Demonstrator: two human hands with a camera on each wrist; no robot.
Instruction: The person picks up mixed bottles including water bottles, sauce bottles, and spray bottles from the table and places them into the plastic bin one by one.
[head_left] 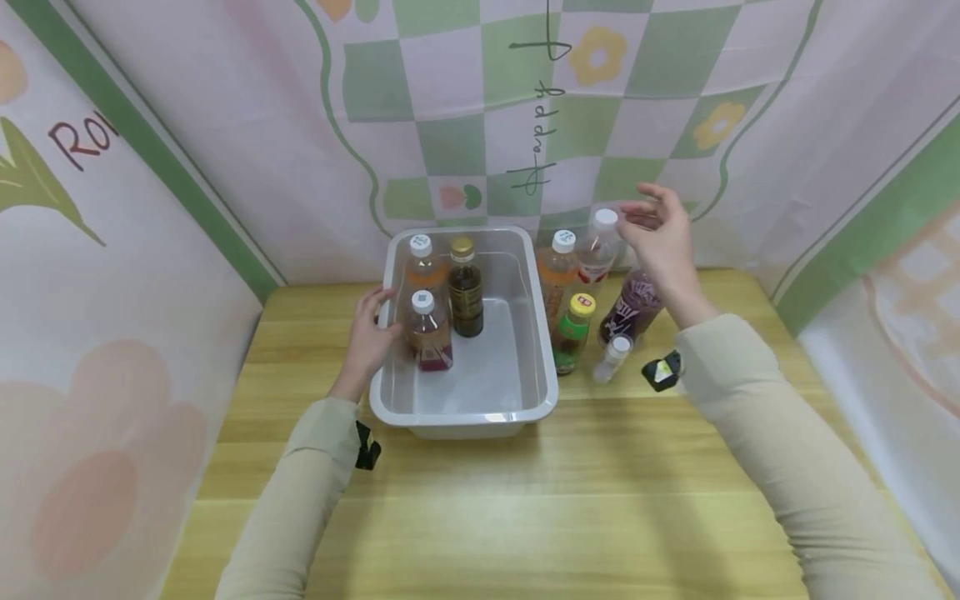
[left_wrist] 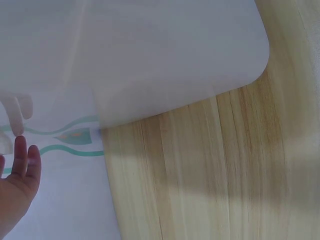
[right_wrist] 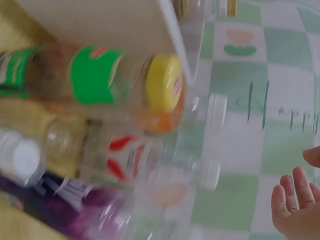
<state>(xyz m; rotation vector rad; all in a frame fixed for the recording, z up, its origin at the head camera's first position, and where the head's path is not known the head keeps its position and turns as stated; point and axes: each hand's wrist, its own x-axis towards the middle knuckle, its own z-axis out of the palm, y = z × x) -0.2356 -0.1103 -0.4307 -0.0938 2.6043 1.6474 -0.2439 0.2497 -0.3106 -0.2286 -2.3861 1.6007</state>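
Observation:
My left hand (head_left: 367, 342) is at the left rim of a grey plastic bin (head_left: 543, 367), its fingertips touching the outer wall in the left wrist view. Inside stand an orange drink bottle (head_left: 426, 273), a dark bottle with a gold cap (head_left: 467, 292) and a bottle of reddish-purple drink (head_left: 432, 343). Above the bottles right of the bin hovers my right hand (head_left: 663, 246), fingers loosely bent and holding nothing. Nearest to it are a clear bottle with a red-and-white label (head_left: 597, 254) and a purple-labelled bottle (head_left: 633, 307), whose top the hand hides in the head view.
Close against the bin's right side are another orange drink bottle (head_left: 557, 273) and a green-labelled bottle with a yellow cap (head_left: 572, 333). A small clear bottle (head_left: 612, 360) with a white cap stands in front. Behind the wooden table (head_left: 465, 517) hangs a checkered cloth (head_left: 517, 83).

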